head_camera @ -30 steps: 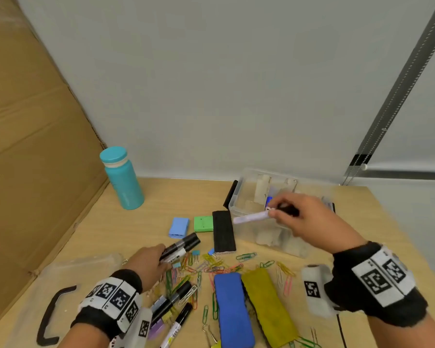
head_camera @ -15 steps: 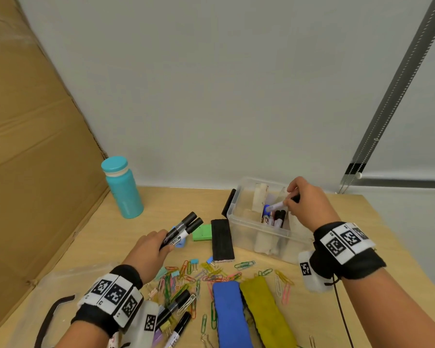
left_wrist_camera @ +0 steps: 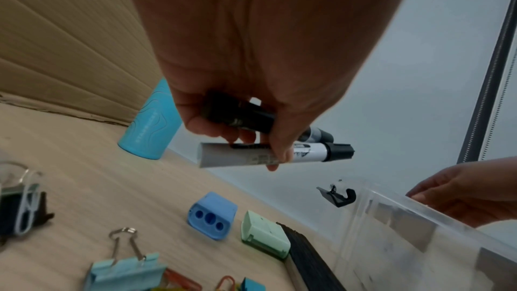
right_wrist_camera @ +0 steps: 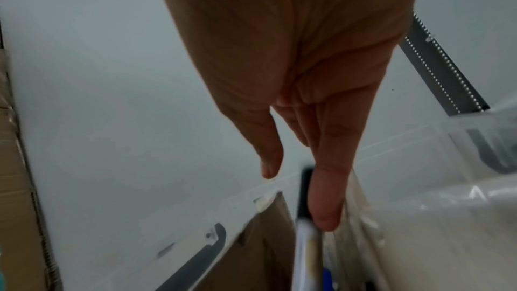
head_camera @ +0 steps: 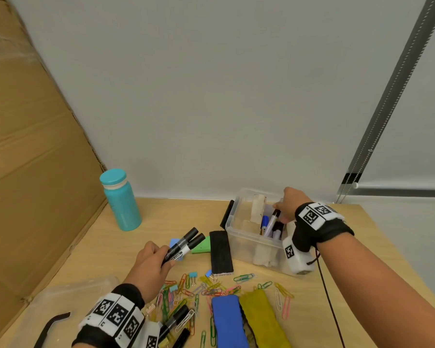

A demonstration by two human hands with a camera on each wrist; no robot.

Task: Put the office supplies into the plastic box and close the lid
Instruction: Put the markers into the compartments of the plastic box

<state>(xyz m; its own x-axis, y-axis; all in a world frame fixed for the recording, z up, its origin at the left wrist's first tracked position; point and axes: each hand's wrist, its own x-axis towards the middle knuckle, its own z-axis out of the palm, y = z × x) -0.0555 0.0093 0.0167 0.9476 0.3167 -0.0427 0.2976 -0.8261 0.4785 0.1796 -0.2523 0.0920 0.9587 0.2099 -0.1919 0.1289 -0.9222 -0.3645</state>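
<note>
Black markers in left hand

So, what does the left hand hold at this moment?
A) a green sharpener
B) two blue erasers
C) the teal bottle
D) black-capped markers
D: the left hand grips a bunch of black-capped markers above the table, apart from the box; the left wrist view shows its fingers curled round them.

Left hand raised with fingers curled tight; right hand extended, fingers straight
</note>
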